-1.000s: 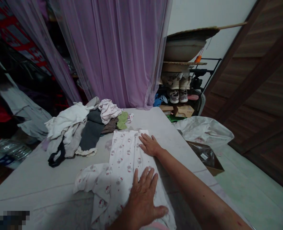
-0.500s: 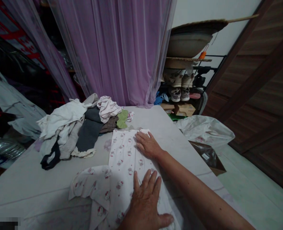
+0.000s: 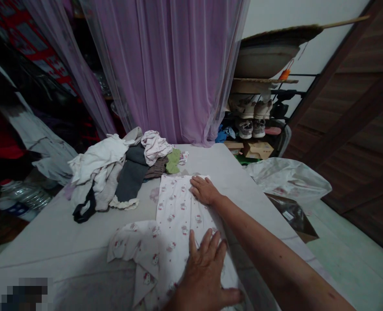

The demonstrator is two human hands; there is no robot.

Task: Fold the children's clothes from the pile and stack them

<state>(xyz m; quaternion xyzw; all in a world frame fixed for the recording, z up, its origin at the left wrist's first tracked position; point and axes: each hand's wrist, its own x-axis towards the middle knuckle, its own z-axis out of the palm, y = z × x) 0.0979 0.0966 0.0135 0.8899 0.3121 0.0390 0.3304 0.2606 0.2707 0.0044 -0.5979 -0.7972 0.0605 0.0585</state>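
On grey bedding (image 3: 49, 255), left hand (image 3: 204, 276), right hand (image 3: 204, 191), grips wide, press printed cotton garment (image 3: 175, 224)

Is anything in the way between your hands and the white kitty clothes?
Nothing visible is: the left hand and the right hand both lie flat, directly on the white cat-print garment.

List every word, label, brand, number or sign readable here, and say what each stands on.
Nothing can be read as words or numbers.
The small white label on the brown plastic packet: too small to read.
The blue label on the plastic bottle: too blurred to read.
The white garment: only a cartoon-cat print, no lettering visible.
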